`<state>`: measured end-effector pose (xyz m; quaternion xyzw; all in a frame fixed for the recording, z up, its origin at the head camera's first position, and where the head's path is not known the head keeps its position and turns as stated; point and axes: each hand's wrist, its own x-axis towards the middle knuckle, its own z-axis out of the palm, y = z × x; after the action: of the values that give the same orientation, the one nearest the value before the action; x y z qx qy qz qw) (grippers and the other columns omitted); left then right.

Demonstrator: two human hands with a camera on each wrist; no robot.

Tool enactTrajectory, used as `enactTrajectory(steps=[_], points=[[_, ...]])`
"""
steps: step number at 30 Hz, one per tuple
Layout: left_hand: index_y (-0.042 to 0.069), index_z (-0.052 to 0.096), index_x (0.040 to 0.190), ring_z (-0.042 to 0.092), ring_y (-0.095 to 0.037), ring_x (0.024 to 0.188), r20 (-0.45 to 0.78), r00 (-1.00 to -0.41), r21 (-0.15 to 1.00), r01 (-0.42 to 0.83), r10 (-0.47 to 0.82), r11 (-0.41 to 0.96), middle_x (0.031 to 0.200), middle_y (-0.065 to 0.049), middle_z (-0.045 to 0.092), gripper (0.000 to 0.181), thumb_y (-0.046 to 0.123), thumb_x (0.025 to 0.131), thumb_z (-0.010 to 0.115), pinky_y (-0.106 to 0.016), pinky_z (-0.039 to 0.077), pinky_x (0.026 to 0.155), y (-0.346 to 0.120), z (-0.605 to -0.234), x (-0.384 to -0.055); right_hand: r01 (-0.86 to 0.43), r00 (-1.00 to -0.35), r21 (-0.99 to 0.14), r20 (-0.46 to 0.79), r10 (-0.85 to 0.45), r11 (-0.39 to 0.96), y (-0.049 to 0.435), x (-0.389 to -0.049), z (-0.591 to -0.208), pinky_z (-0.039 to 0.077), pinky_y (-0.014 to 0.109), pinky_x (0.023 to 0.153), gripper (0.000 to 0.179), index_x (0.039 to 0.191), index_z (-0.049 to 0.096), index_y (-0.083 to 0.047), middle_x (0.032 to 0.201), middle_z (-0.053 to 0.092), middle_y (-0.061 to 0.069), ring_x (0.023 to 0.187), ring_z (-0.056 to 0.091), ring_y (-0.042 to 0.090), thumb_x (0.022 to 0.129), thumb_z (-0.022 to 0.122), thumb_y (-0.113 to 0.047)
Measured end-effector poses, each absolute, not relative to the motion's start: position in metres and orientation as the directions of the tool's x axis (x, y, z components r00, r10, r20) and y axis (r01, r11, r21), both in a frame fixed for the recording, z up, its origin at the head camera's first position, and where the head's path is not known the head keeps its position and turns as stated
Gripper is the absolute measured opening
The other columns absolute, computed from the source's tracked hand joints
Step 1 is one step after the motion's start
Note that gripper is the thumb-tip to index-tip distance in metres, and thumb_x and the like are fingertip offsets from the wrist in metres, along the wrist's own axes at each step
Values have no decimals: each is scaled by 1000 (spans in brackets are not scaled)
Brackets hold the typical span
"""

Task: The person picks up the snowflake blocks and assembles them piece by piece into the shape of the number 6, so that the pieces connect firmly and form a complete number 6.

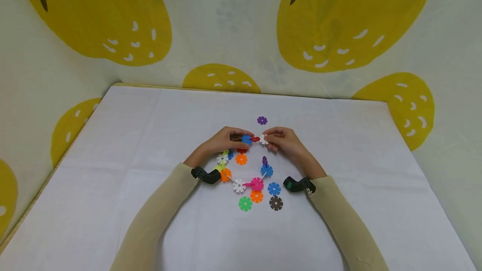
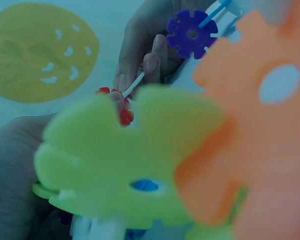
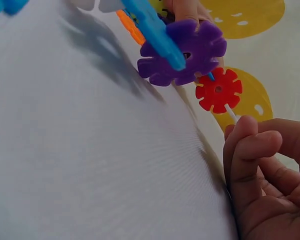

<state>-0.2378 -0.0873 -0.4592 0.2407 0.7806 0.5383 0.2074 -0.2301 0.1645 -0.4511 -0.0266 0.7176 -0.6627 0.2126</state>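
My left hand (image 1: pixel 226 139) grips the upper left part of a chain of notched plastic discs, its fingers about a blue disc (image 1: pixel 246 139). A red disc (image 1: pixel 255 139) joins that blue one toward the right. Between thumb and fingers, my right hand (image 1: pixel 284 141) pinches a white disc (image 1: pixel 263 139), whose edge sits in a slot of the red disc (image 3: pixel 218 90). The chain curves down past a yellow-green disc (image 2: pixel 90 145), an orange disc (image 1: pixel 225 175) and a pink disc (image 1: pixel 257 184). A purple disc (image 3: pixel 195 52) stands at its other end, below my right hand.
Around the chain lie separate discs on the white tabletop (image 1: pixel 188 229): purple (image 1: pixel 262 120) beyond the hands, orange (image 1: pixel 241 159) within the curve, and blue (image 1: pixel 274 189), brown (image 1: pixel 276 203) and green (image 1: pixel 245 203) nearer. A fruit-patterned cloth (image 1: pixel 226 32) hangs behind the table.
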Motion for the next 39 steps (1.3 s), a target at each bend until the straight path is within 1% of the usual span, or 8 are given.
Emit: enactTrajectory(steps=[12, 19, 26, 30, 32, 35, 37, 39], points=[[6, 64, 129, 59, -18, 104, -59, -782, 943, 160, 621, 292, 121, -8, 68, 39, 14, 92, 69, -27, 48, 94, -87, -459, -238, 233, -915, -967, -252, -315, 99, 157, -229, -450, 48, 17, 57, 30, 117, 58, 14, 77, 67, 1, 58, 58, 9, 94, 63, -3], [4, 63, 130, 59, -18, 102, -55, -774, 945, 164, 631, 284, 119, -9, 68, 39, 13, 92, 68, -27, 49, 93, -86, -457, -238, 234, -916, -966, -257, -307, 112, 156, -228, -448, 50, 17, 59, 31, 120, 56, 17, 77, 68, -1, 58, 60, 8, 94, 61, 0], [4, 62, 130, 60, -18, 99, -60, -773, 938, 172, 632, 299, 119, -10, 68, 40, 13, 92, 69, -26, 49, 92, -85, -455, -239, 262, -916, -960, -281, -286, 102, 155, -227, -447, 52, 18, 61, 32, 120, 57, 16, 76, 69, 1, 59, 62, 8, 94, 62, -1], [8, 63, 130, 59, -19, 101, -74, -780, 931, 170, 622, 323, 122, -7, 67, 40, 19, 92, 69, -29, 49, 93, -85, -455, -239, 263, -918, -957, -287, -274, 122, 155, -225, -449, 52, 19, 62, 33, 121, 59, 11, 80, 68, 3, 60, 61, 9, 94, 64, -7], [10, 63, 131, 58, -19, 106, -75, -785, 928, 170, 614, 331, 125, -5, 65, 38, 25, 96, 64, -32, 48, 96, -85, -456, -239, 262, -917, -955, -291, -271, 139, 155, -224, -450, 52, 19, 62, 33, 121, 59, 8, 82, 68, 3, 61, 61, 10, 94, 65, -11], [11, 63, 130, 57, -21, 109, -69, -797, 937, 156, 600, 314, 126, -5, 64, 39, 35, 103, 49, -35, 45, 99, -86, -458, -239, 241, -914, -955, -282, -290, 171, 157, -222, -451, 51, 19, 61, 34, 122, 59, 6, 81, 66, 4, 61, 60, 11, 95, 64, -14], [10, 65, 128, 57, -21, 107, -67, -810, 943, 140, 583, 302, 122, -5, 65, 47, 40, 106, 37, -33, 45, 98, -86, -460, -240, 223, -913, -956, -274, -301, 192, 158, -220, -450, 50, 20, 58, 33, 122, 59, 5, 80, 65, 5, 60, 58, 12, 96, 64, -15], [8, 67, 124, 55, -23, 97, -68, -824, 949, 121, 563, 293, 112, -6, 65, 55, 44, 107, 29, -32, 46, 90, -86, -461, -241, 191, -913, -957, -256, -317, 220, 159, -217, -449, 49, 21, 57, 33, 124, 59, 3, 81, 63, 8, 59, 56, 13, 96, 62, -14]])
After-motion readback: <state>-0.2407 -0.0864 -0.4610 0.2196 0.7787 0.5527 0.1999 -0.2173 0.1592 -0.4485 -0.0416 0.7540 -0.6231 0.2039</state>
